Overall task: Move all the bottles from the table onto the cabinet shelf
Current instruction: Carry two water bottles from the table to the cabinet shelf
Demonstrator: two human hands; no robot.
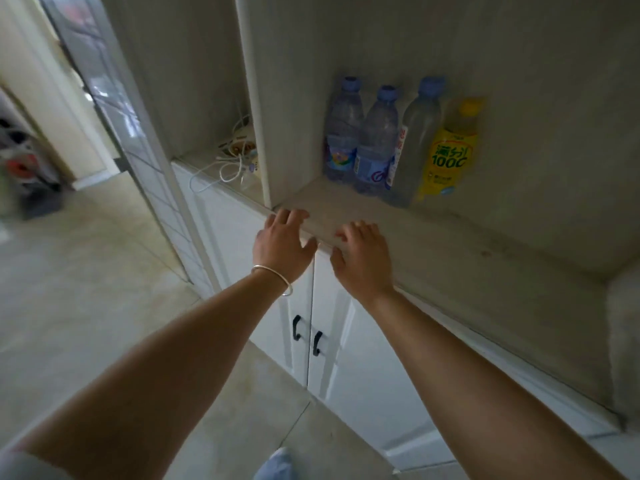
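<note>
Though blurred, bottles [398, 143] upright, caps upward.

Four bottles stand in a row on the shelf [433, 237]: three clear bottles [375, 140] with blue caps and one yellow bottle [450, 154]. The left hand [282, 245] and right hand [360, 258] hold nothing, fingers [294, 214] loose at the shelf's front edge.
</note>
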